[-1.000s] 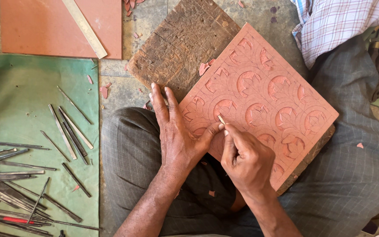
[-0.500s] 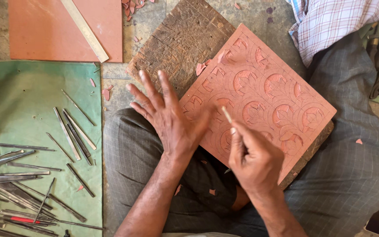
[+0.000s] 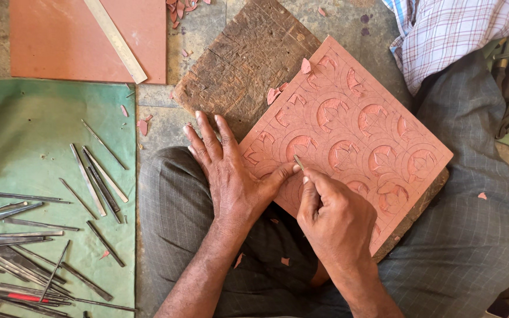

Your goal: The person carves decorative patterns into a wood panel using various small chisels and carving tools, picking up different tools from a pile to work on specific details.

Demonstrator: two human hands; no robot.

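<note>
While the right hand [image 3: 334, 221] grips a thin carving tool [image 3: 298, 163] on the terracotta tile [image 3: 354, 126] across the lap, the open left hand [image 3: 231, 174] should press flat, steadying shallow strokes.

Bright, even daylight, soft and diffuse. No glare. Weak shadows only under the left hand [image 3: 231, 176] and right hand [image 3: 334, 221]. Sharp focus across the carved tile [image 3: 354, 123]. Slight wide-angle stretch at the edges, no motion blur.

Carved tile [image 3: 354, 126] lies on wooden board [image 3: 248, 65]; tools [image 3: 89, 182] on cloth [image 3: 25, 135] to its left
</note>
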